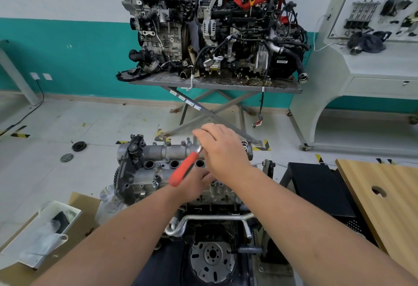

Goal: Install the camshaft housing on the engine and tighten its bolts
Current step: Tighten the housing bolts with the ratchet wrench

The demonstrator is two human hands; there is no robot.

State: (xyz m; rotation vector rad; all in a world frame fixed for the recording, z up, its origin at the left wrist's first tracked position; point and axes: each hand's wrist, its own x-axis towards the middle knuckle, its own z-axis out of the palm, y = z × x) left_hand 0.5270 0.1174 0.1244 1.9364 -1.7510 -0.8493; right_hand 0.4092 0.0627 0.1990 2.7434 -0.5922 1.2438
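head view: the housing (162,163) sits on top of the engine (210,240), low in the middle. the right hand (222,150) covers its right part, fingers curled over the head of a ratchet (184,168) with a red handle. the left hand (194,186) is below the handle; i cannot tell its fingers. behind, two engines (212,27) stand on a table (214,85). at the left, a cardboard box (83,215) holds a white tray (45,227) with a dark part (60,221) and plastic bags. at the right is a wooden board (389,206).
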